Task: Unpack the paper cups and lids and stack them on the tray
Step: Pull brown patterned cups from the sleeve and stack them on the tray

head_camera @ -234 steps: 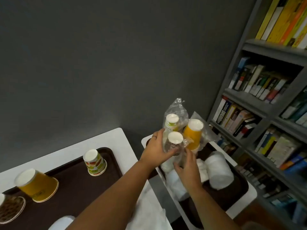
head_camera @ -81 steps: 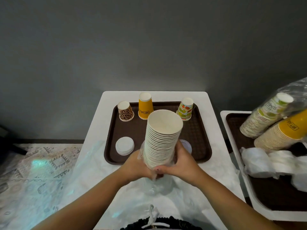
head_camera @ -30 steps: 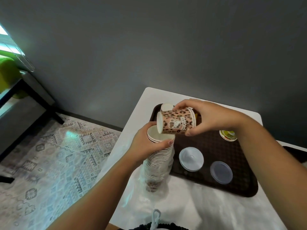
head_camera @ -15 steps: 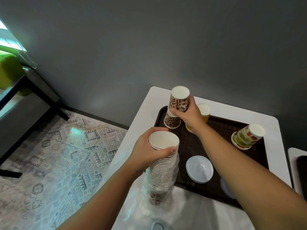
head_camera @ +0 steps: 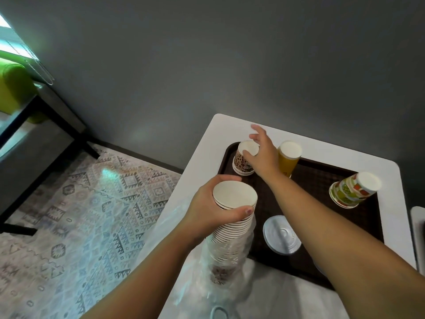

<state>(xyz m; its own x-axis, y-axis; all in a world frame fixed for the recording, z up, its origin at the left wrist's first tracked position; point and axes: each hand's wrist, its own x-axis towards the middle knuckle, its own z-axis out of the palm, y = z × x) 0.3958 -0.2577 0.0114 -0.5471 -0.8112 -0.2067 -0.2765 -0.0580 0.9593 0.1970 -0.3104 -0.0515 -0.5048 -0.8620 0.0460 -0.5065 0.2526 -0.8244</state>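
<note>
My left hand (head_camera: 213,212) gripping the sleeved cup stack (head_camera: 232,229) at the table's (head_camera: 207,146) near-left edge, white lid (head_camera: 281,238) on the brown tray (head_camera: 317,180) beside it, my right hand (head_camera: 262,155) fingers spread, touching the leopard cups (head_camera: 243,162) at the tray's far-left corner, yellow cup (head_camera: 288,157) just beside, patterned cup (head_camera: 351,189) well apart.

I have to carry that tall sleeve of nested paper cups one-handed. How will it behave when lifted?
The tall nested stack of paper cups is probably light, being thin paper. It looks apt to tip or bend, being tall and narrow. The loose clear plastic wrap round its lower part may slip; the left hand grips bare rims above it.
</note>
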